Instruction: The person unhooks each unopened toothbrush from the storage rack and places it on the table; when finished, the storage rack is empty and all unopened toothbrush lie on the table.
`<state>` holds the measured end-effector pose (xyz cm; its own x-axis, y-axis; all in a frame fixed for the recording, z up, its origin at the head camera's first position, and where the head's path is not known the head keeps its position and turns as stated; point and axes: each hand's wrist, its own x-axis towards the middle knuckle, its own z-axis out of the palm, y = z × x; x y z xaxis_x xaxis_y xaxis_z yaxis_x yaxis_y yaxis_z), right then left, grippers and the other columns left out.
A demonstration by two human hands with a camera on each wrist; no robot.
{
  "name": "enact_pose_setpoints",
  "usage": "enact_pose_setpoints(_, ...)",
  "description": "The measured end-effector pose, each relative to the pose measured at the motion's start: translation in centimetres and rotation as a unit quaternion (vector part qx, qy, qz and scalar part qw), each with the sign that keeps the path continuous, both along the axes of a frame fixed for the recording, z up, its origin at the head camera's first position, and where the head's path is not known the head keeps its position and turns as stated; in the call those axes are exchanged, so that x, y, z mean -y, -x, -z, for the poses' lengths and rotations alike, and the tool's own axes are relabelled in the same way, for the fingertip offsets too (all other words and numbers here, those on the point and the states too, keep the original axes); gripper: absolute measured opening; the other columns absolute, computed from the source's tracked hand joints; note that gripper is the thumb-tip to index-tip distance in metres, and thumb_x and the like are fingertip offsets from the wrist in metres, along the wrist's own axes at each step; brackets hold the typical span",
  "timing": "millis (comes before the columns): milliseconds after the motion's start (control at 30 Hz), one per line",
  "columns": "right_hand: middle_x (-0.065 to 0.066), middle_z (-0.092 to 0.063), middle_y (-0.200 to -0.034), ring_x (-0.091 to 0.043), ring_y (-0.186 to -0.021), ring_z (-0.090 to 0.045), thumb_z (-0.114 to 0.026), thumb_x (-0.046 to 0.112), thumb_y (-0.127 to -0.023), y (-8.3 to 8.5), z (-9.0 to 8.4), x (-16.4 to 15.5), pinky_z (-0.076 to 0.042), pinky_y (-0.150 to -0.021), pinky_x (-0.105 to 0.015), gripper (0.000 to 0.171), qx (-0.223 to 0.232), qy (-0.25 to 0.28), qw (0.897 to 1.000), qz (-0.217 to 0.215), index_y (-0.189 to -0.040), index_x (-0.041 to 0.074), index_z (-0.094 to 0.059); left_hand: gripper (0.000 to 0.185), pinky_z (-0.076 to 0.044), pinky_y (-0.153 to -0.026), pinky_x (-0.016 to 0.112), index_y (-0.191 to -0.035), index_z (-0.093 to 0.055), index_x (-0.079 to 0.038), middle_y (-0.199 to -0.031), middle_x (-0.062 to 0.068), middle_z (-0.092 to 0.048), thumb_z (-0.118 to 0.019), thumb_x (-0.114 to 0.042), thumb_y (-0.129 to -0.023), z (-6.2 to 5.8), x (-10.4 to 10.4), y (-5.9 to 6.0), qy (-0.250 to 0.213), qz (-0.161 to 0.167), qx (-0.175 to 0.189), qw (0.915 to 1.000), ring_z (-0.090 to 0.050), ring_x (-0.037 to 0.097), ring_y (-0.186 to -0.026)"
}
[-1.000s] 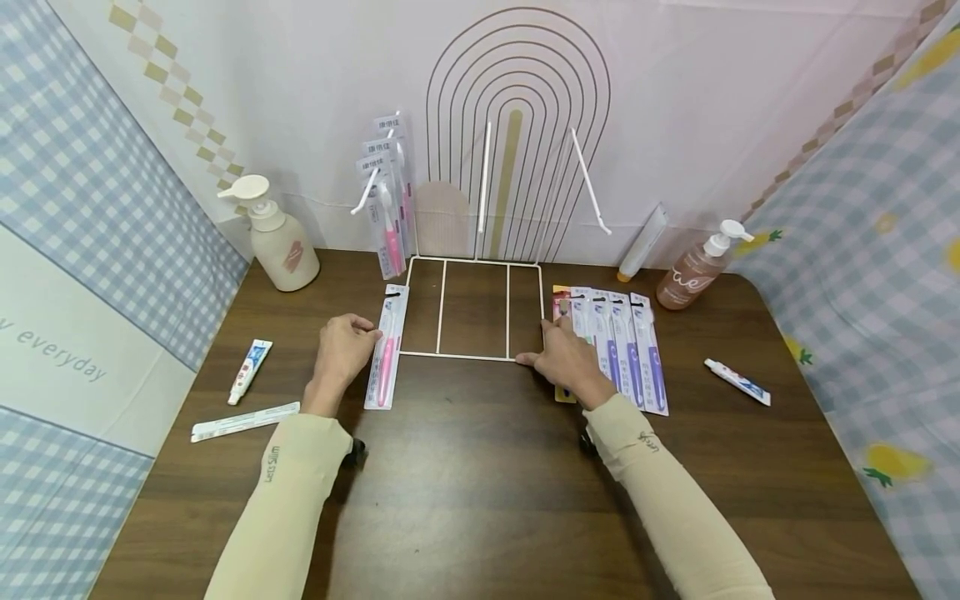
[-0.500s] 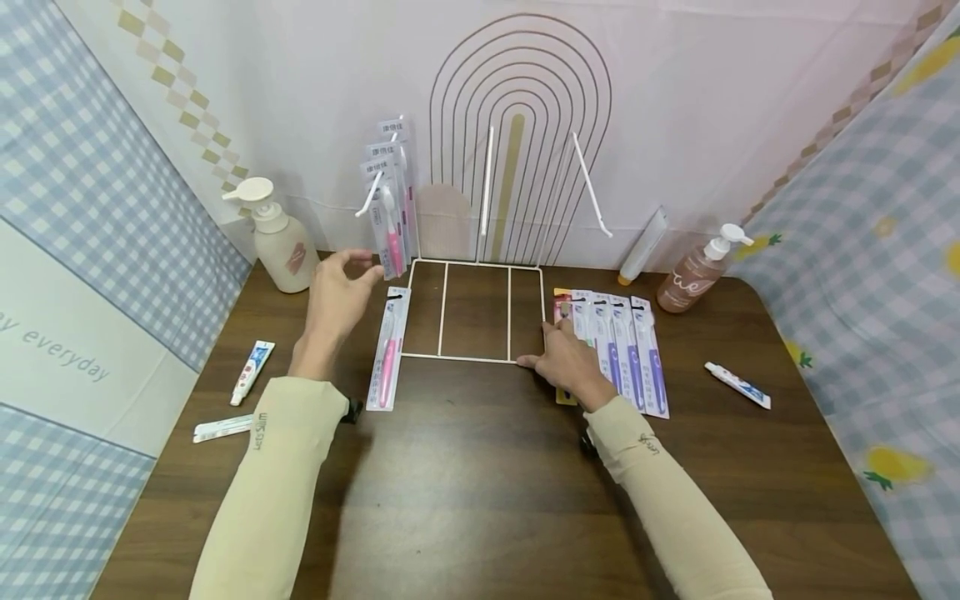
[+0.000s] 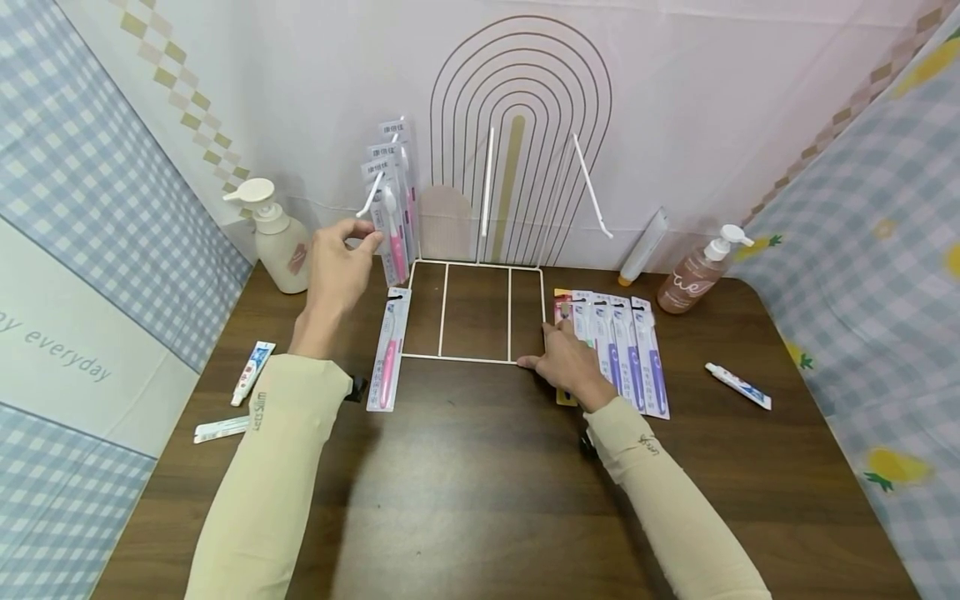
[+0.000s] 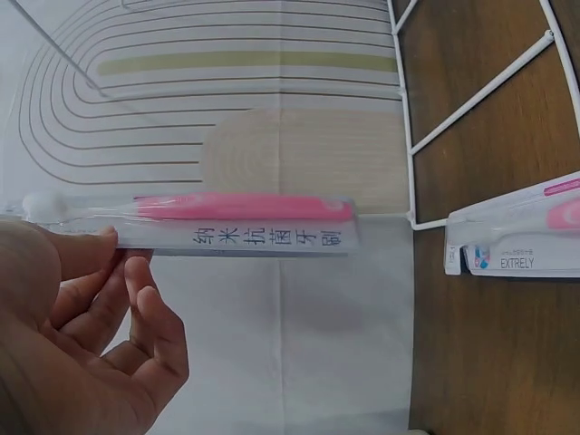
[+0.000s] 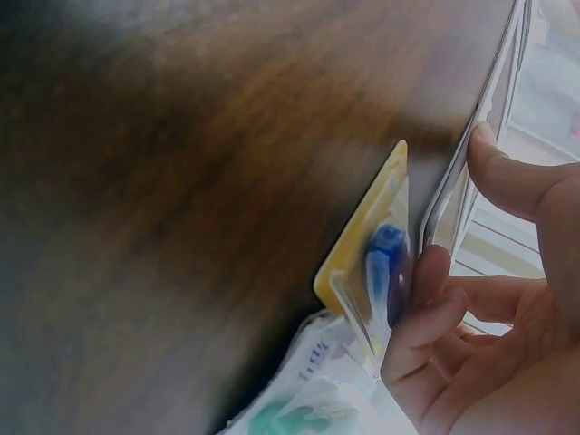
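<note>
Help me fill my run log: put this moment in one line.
left hand: pinches front hanging toothbrush pack; right hand: holds wire rack; lying left of rack: pink toothbrush pack; lying right: purple toothbrush packs

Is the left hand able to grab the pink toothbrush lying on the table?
Probably yes: the pink toothbrush lies close by, uncovered, though the left hand would likely need to let go of the front hanging toothbrush first.

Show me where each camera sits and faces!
Head: on the head, looking forward and down at the white rack; left hand, right hand and sleeves show.
Left wrist: on that wrist, facing a hanging pink toothbrush; left hand shows.
Right wrist: on that wrist, facing the tabletop and a yellow pack; right hand shows.
Head and left wrist both show the pink toothbrush.
</note>
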<state>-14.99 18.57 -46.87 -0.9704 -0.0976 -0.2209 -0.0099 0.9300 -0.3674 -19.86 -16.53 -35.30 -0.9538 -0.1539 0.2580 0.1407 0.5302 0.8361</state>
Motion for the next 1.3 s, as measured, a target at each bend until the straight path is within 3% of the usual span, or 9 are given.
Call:
enact_pose_setpoints(233, -0.035, -0.047, -0.167, -0.030, -0.080, -0.064, -0.081, 0.052, -0.105, -0.1, -0.3, 0.0, -0.055, -0.071, -0.045, 0.098, 0.004, 0.000, 1.000, 0.000, -0.172, -0.008, -0.042, 0.022, -0.043, -0.065, 0.018, -0.121, -0.083, 0.002, -0.121, 0.023, -0.084, -0.074, -0.015, -0.111, -0.1, 0.1, 0.0, -0.002, -0.003, 0.001, 1.0000, -0.056, 0.008, -0.077)
enact_pose_setpoints(533, -0.035, -0.048, -0.166, -0.028, -0.078, -0.063, -0.081, 0.052, -0.106, 0.0, 0.0, 0.0, -0.054, -0.068, -0.043, 0.097, 0.003, -0.002, 1.000, -0.002, -0.171, -0.009, -0.042, 0.023, -0.047, -0.063, 0.014, -0.122, -0.082, 0.003, -0.115, 0.026, -0.083, -0.074, -0.015, -0.112, -0.3, -0.1, -0.3, -0.015, 0.018, 0.006, 0.9997, -0.063, -0.002, -0.071)
enact_pose_setpoints(800, -0.034, -0.050, -0.163, -0.027, -0.076, -0.062, -0.081, 0.049, -0.106, 0.1, 0.1, 0.0, -0.052, -0.066, -0.040, 0.096, 0.001, 0.002, 1.000, 0.000, -0.171, -0.009, -0.042, 0.022, -0.046, -0.060, 0.014, -0.120, -0.083, 0.003, -0.101, 0.021, -0.078, -0.076, -0.016, -0.111, -0.8, -0.9, -0.5, -0.033, 0.027, 0.003, 0.9991, -0.061, -0.001, -0.068)
enact_pose_setpoints(933, -0.034, -0.050, -0.163, -0.026, -0.075, -0.061, -0.082, 0.049, -0.106, 0.1, 0.2, 0.0, -0.052, -0.066, -0.041, 0.096, 0.000, 0.001, 1.000, 0.002, -0.171, -0.009, -0.042, 0.022, -0.045, -0.062, 0.014, -0.119, -0.083, 0.004, -0.105, 0.021, -0.081, -0.076, -0.014, -0.110, -0.5, -1.3, -0.6, -0.018, 0.043, -0.003, 0.9989, -0.058, -0.001, -0.068)
enact_pose_setpoints(1100, -0.034, -0.049, -0.165, -0.027, -0.077, -0.063, -0.081, 0.050, -0.106, 0.1, 0.3, 0.0, -0.054, -0.069, -0.043, 0.097, 0.001, 0.001, 1.000, 0.001, -0.172, -0.009, -0.041, 0.024, -0.048, -0.072, 0.016, -0.122, -0.082, 0.006, -0.115, 0.025, -0.083, -0.073, -0.013, -0.111, 0.4, -1.5, -0.9, -0.002, 0.059, 0.017, 0.9981, -0.065, 0.008, -0.081)
enact_pose_setpoints(1300, -0.034, -0.049, -0.164, -0.027, -0.077, -0.062, -0.081, 0.051, -0.106, 0.0, 0.1, 0.0, -0.053, -0.069, -0.043, 0.098, 0.003, 0.000, 1.000, 0.005, -0.173, -0.007, -0.040, 0.026, -0.053, -0.090, 0.029, -0.125, -0.080, 0.007, -0.116, 0.027, -0.082, -0.069, -0.014, -0.113, 2.1, -1.1, -1.5, 0.012, 0.076, 0.046, 0.9960, -0.073, 0.029, -0.103)
